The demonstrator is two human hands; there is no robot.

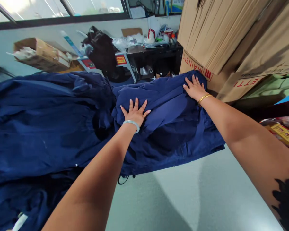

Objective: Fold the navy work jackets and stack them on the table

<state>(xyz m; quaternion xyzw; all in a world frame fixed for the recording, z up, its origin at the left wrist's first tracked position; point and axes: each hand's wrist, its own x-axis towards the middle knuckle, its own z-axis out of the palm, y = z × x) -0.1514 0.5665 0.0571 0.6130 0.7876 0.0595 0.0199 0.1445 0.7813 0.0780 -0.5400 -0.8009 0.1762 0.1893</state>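
A navy blue garment, seemingly a jacket (pixel 168 109), lies in folds across the far part of the table. My left hand (pixel 135 115) rests on it with fingers spread, a pale bangle at the wrist. Farther right, my right hand (pixel 194 87) presses on the garment's far right end, fingers apart and a gold bracelet on the wrist. Neither hand grips the cloth. To the left, a heap of more navy garments (pixel 40 122) touches this one. A black cord loop (pixel 123 180) hangs out at the lower edge.
The pale table top (pixel 154 202) shows in front of the cloth. Tall folded cardboard (pixel 214 32) stands at the right, behind my right hand. Beyond the table are an open carton (pixel 43 54), a black bag (pixel 100 48) and a cluttered dark shelf (pixel 156 53). Yellow packaging (pixel 284 134) sits far right.
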